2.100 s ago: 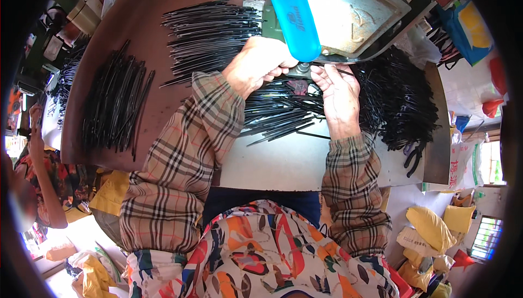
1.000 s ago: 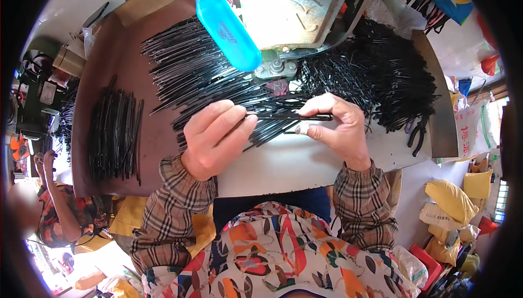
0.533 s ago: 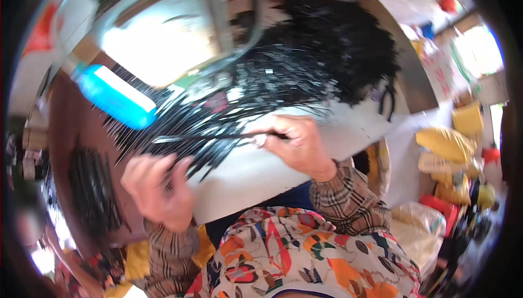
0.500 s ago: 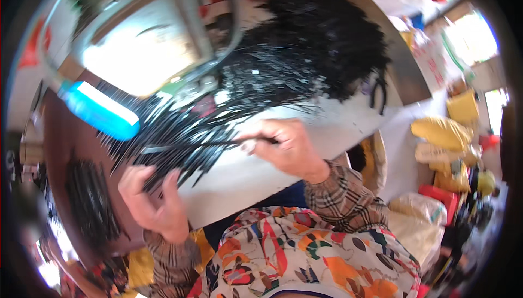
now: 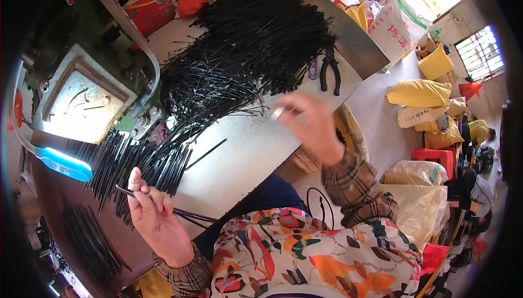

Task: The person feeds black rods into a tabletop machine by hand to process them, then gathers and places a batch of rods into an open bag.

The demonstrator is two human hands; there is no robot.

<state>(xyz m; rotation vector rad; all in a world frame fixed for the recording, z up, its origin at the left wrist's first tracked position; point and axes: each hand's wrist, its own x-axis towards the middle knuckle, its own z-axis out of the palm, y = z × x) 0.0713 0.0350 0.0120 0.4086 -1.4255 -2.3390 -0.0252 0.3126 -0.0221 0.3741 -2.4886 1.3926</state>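
While the left hand (image 5: 155, 219) pinches black rods (image 5: 185, 213) lying crosswise, the right hand's (image 5: 308, 123) grip blurs.

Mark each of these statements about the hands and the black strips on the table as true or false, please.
1. The left hand pinches a few thin black strips in its fingers. True.
2. The right hand rests flat on the big heap of black strips. False: it is raised over the bare white table, beside the heap, and blurred.
3. A pair of black-handled pliers lies on the table beyond the right hand. True.
4. The blue tube lies at the person's right. False: it is at the left, near the metal machine.
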